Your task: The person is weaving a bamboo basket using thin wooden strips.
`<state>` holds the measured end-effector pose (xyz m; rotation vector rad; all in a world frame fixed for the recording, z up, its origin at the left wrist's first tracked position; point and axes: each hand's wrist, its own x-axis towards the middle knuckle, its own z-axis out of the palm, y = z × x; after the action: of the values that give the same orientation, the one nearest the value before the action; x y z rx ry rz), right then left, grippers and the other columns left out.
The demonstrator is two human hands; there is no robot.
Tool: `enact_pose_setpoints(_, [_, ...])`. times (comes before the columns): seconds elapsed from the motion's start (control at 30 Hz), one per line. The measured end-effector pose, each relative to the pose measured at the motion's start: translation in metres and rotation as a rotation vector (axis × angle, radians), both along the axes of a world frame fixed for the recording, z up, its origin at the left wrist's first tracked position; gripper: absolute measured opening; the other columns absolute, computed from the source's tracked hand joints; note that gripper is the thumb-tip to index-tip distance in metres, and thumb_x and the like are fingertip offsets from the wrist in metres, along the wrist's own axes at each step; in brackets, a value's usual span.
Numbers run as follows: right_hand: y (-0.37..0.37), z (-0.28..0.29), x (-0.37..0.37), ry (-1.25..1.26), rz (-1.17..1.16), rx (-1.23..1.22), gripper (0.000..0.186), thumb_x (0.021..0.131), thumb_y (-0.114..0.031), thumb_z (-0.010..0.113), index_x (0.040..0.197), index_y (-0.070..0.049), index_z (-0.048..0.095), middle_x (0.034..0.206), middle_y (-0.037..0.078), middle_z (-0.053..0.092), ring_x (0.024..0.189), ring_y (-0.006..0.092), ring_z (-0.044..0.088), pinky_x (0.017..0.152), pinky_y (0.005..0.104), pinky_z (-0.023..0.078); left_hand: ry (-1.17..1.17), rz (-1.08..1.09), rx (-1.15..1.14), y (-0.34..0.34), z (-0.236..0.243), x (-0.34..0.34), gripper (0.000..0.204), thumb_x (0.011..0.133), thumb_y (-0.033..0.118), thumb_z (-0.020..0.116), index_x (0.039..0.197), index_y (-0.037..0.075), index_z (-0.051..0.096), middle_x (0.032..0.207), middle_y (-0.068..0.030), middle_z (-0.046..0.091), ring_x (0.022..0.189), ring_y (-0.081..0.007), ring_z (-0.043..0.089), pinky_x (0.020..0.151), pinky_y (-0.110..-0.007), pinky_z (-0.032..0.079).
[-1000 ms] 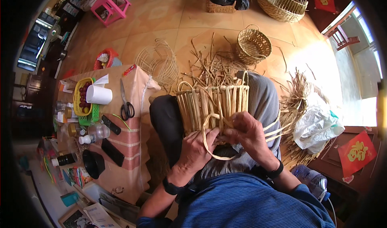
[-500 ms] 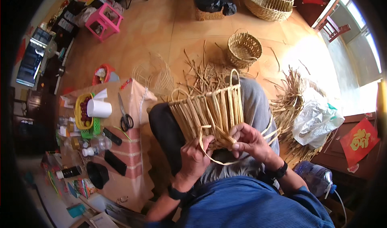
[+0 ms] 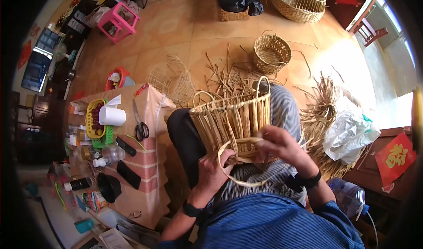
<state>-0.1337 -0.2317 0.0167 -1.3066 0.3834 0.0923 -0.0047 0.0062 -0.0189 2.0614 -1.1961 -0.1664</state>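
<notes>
A half-woven basket (image 3: 235, 119) of pale dried plant stalks, with two loop handles on its rim, rests tilted across my lap. My left hand (image 3: 214, 169) grips its lower edge, thumb pressed against the weave. From there a loose flat strip (image 3: 242, 183) curls out towards my shirt. My right hand (image 3: 282, 145), a little blurred, is at the lower right of the basket, its fingers closed on a flat strand (image 3: 246, 140) that runs across the upright stalks. The fingertips are partly hidden.
A bundle of dried stalks (image 3: 319, 103) and a clear plastic bag (image 3: 350, 130) lie on the right. Ahead stands a small finished basket (image 3: 272, 51) near scattered stalks. The cloth-covered table (image 3: 152, 161) at left bears scissors (image 3: 141, 125), a paper roll (image 3: 111, 115) and bottles.
My right hand has lifted off the basket's lower edge, moving up and right and drawing a strand across the stalks. My left hand keeps its hold. The view has shifted slightly.
</notes>
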Motion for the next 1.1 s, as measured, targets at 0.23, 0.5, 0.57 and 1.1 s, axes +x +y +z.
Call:
enact_pose_setpoints(0.23, [0.014,0.005,0.003,0.054,0.055,-0.605,0.031,0.103,-0.03,0.081,0.103,-0.002,0.067,0.074,0.016,0.069,0.071,0.0282,0.074,0.062,0.041,0.054,0.079,-0.052,0.094,0.002,0.009,0.005,0.041,0.075,0.003,0.094,0.111,0.009,0.075,0.098,-0.0146,0.08,0.092,-0.0378,0.079,0.079,-0.044,0.063])
enact_pose_setpoints(0.5, [-0.031,-0.02,-0.032,-0.031,-0.183,0.156,0.035,0.119,-0.03,0.059,0.106,-0.004,0.078,0.08,0.003,0.079,0.059,0.009,0.066,0.056,0.0249,0.054,0.094,-0.052,0.072,-0.011,0.017,0.009,0.041,0.073,0.0,0.093,0.109,0.007,0.074,0.098,-0.014,0.08,0.092,-0.0348,0.08,0.079,-0.041,0.064])
enact_pose_setpoints(0.57, [-0.03,-0.015,-0.039,0.035,-0.159,0.012,0.035,0.116,-0.035,0.064,0.106,-0.005,0.078,0.079,0.002,0.078,0.057,0.0076,0.064,0.052,0.0234,0.048,0.135,-0.051,0.062,-0.01,0.015,0.005,0.04,0.075,0.002,0.093,0.109,0.008,0.074,0.097,-0.0135,0.08,0.09,-0.0351,0.079,0.078,-0.042,0.064])
enact_pose_setpoints(1.1, [-0.039,-0.075,-0.057,-0.487,-0.689,0.676,0.024,0.118,-0.025,0.059,0.132,-0.007,0.068,0.087,0.0,0.069,0.059,0.007,0.045,0.062,0.0244,0.04,0.133,-0.072,0.061,-0.015,0.02,0.01,0.04,0.073,0.0,0.092,0.108,0.006,0.074,0.093,-0.0155,0.08,0.087,-0.0336,0.081,0.075,-0.039,0.064])
